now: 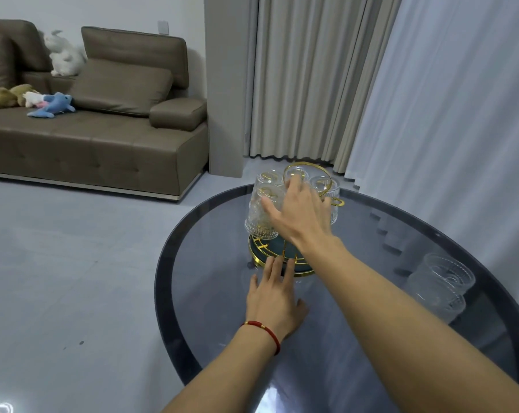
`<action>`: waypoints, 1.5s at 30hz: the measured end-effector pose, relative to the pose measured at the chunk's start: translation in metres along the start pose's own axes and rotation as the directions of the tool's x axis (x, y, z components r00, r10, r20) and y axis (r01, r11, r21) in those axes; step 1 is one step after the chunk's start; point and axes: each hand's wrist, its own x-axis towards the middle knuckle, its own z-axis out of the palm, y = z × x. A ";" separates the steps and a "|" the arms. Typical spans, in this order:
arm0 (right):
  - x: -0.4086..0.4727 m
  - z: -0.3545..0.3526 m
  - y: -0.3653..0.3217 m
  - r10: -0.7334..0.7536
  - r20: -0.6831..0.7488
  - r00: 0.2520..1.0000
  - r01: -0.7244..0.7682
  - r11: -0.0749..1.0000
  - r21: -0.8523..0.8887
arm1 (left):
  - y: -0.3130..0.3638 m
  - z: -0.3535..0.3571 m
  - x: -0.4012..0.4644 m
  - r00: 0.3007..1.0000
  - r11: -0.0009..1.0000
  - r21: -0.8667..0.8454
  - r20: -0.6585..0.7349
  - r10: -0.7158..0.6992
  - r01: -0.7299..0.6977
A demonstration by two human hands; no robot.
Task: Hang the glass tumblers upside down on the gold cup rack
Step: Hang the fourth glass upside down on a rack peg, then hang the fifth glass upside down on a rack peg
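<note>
Steadying the gold rack point(282, 257), both hands point(277, 299) touch it.

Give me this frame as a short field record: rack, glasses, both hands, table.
rack: gold cup rack stands on the dark glass table, round ring handle on top
hung glasses: several tumblers upside down on the rack; exact count unclear behind the hand
loose glasses: stack of tumblers at the table's right edge, not yet hung
left hand: flat on the table, fingertips at the rack base
right hand: fingers spread against the hung tumblers, no closed grip visible
left wrist: red bracelet
</note>
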 end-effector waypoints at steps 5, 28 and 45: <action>-0.052 -0.035 0.044 -0.098 -0.282 0.954 0.168 0.957 0.235 | 0.018 -0.010 -0.001 0.987 0.993 -0.108 -0.161 0.030 -0.048; -0.183 -0.056 0.212 0.557 0.260 0.788 -0.607 0.634 0.480 | 0.108 -0.014 -0.037 0.995 0.835 -0.549 -0.102 -0.022 -0.038; -0.176 -0.058 0.153 0.007 0.209 0.978 -0.130 0.805 0.578 | 0.096 -0.035 -0.026 0.932 0.058 -0.948 0.294 -0.211 0.312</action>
